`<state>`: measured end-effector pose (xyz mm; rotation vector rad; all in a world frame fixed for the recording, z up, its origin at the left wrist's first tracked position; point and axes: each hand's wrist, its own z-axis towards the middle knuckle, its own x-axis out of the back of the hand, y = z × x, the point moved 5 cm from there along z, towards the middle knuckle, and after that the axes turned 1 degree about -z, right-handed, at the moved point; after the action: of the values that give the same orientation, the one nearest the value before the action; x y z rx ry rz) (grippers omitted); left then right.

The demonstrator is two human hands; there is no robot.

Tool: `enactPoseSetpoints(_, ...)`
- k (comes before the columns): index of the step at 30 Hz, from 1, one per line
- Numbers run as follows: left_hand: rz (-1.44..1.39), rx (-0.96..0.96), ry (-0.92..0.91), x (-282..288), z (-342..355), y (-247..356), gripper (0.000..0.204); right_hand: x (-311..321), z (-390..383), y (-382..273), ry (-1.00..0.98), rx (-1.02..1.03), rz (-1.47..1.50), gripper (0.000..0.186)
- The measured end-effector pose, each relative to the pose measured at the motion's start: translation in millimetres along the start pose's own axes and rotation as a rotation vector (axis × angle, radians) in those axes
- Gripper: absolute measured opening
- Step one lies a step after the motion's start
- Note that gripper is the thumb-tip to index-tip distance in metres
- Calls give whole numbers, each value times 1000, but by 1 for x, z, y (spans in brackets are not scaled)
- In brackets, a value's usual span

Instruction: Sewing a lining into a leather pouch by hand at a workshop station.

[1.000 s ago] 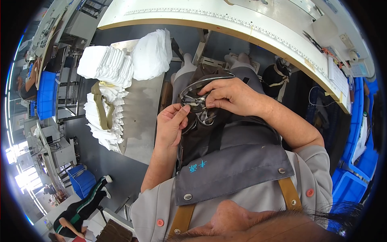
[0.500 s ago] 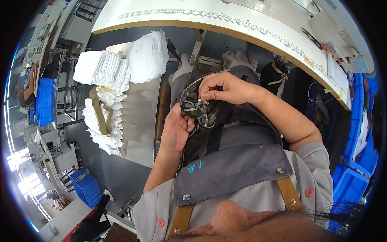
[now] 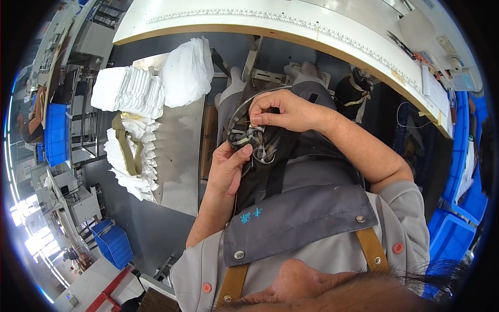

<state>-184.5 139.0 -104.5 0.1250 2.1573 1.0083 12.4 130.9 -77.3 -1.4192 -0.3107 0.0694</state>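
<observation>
Currently, soft checked cloth, crumpled into rounded folds, sits on the apron-covered lap, between the hands. Left hand pinches its near edge, thumb uppermost; right hand pinches the far side. Toothed metal zipper arcs alongside. Left of both: layered white fabric, limp olive strap.

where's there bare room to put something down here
Bare: the metal table right of the white cloths; a narrow strip of the white worktable between its ruler and front edge. Crowded: the metal table's left side; the worktable's right end, with papers; the lap, with left hand, right hand and zipped cloth.
</observation>
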Motion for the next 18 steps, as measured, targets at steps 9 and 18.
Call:
enactPoseSetpoints(9,-179,26,-26,-6,0,-1,19,0,-10,-11,111,-6,36,10)
enactPoseSetpoints(18,-186,19,-35,-5,2,-3,20,-7,-27,-54,204,161,-336,8)
